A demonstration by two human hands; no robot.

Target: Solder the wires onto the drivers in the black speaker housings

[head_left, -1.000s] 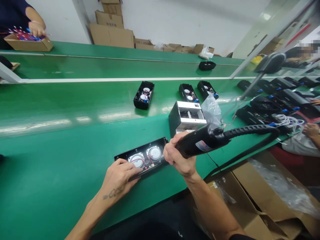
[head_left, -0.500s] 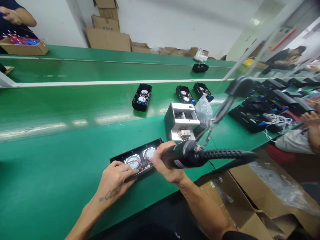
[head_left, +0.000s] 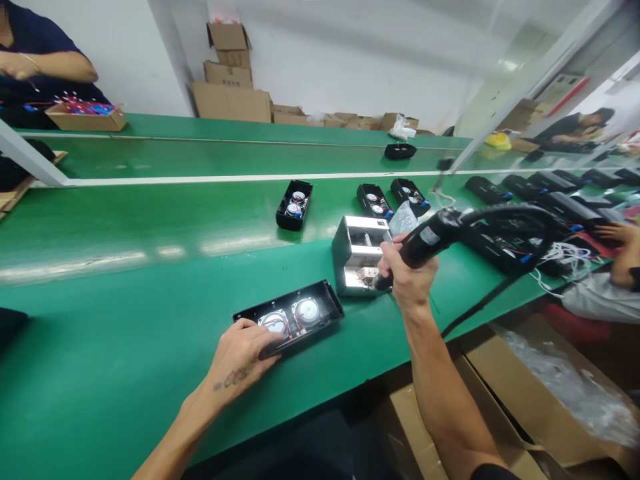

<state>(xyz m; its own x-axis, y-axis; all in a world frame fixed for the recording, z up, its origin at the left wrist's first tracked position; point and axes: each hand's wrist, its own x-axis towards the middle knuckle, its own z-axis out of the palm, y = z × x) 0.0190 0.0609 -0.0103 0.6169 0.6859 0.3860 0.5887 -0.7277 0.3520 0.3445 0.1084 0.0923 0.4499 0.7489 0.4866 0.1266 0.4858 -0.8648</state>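
Observation:
My left hand (head_left: pixel 245 350) grips the near left edge of a black speaker housing (head_left: pixel 320 323). Inside the housing sit two round speaker drivers (head_left: pixel 306 311) with red wires. My right hand (head_left: pixel 411 277) is wrapped round a black electric screwdriver (head_left: pixel 427 239), whose thick cable (head_left: pixel 520 212) runs off to the right. The tool's lower end points at the front of a silver-and-black screw feeder (head_left: pixel 347 260). Whether its tip touches the feeder I cannot tell. The housing lies on the green bench, just left of and nearer than the feeder.
Several open housings (head_left: pixel 294 205) lie further back on the green bench (head_left: pixel 125 320). At right are more black housings and a white cable bundle (head_left: pixel 565 260) near a co-worker's arm (head_left: pixel 625 260). A cardboard box (head_left: pixel 540 400) stands below. Another person (head_left: pixel 45 53) is at far left.
My right hand has carried the electric screwdriver from the housing rightward and away to the screw feeder. My left hand still holds the housing. The whole view has shifted a little.

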